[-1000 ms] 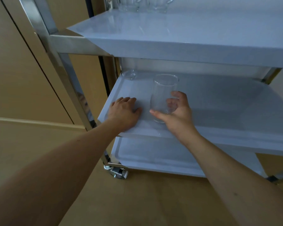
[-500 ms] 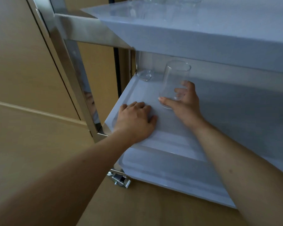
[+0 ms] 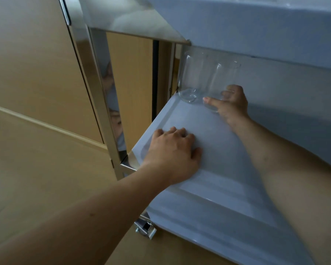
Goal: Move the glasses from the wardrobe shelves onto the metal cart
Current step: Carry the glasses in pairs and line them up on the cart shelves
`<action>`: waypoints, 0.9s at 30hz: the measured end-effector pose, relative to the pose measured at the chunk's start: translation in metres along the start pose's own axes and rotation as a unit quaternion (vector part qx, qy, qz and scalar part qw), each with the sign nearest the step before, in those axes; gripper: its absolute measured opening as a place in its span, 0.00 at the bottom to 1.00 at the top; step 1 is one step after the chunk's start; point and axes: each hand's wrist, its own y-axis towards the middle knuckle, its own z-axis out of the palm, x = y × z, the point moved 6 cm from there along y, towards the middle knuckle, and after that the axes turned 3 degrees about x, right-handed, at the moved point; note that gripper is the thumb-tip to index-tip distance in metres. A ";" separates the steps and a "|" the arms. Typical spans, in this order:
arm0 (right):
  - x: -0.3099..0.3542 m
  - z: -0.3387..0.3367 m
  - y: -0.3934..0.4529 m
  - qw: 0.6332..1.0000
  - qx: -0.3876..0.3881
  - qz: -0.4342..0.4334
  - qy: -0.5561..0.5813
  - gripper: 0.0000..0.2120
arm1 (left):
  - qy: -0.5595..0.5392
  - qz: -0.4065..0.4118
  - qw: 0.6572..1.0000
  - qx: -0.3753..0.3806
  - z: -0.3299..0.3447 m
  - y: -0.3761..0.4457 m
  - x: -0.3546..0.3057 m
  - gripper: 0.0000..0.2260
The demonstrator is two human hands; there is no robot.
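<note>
My right hand (image 3: pixel 232 104) grips a clear glass (image 3: pixel 221 81) near its base, deep on the middle shelf (image 3: pixel 218 134) of the metal cart. The glass stands right beside a second clear glass (image 3: pixel 191 77) in the shelf's far left corner; whether the two touch I cannot tell. My left hand (image 3: pixel 172 153) rests palm down on the shelf's near left corner, fingers lightly bent, holding nothing. The cart's top shelf (image 3: pixel 237 22) overhangs both glasses.
A shiny metal post (image 3: pixel 101 96) of the cart rises at the left. Below lies the bottom shelf (image 3: pixel 208 213), with a caster (image 3: pixel 144 227) under its corner. Wooden doors (image 3: pixel 27 64) and a brown floor (image 3: pixel 46 169) fill the left side.
My right hand has carried the glass from the shelf's front toward the back, next to the corner glass. My left hand stays on the shelf's near corner. The view has moved closer and lower.
</note>
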 end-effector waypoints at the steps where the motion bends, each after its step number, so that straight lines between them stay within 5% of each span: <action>1: 0.000 0.001 0.005 1.000 0.002 -0.001 -0.003 0.42 | 0.002 0.000 1.000 0.001 0.000 0.000 0.000 0.23; 19: -0.004 0.011 0.019 1.000 0.002 -0.023 -0.011 0.41 | -0.002 -0.003 1.000 0.003 0.000 -0.001 -0.002 0.21; 27: 0.004 0.002 0.005 0.999 -0.001 0.005 -0.051 0.56 | -0.017 -0.007 1.000 0.011 0.000 0.000 -0.002 0.21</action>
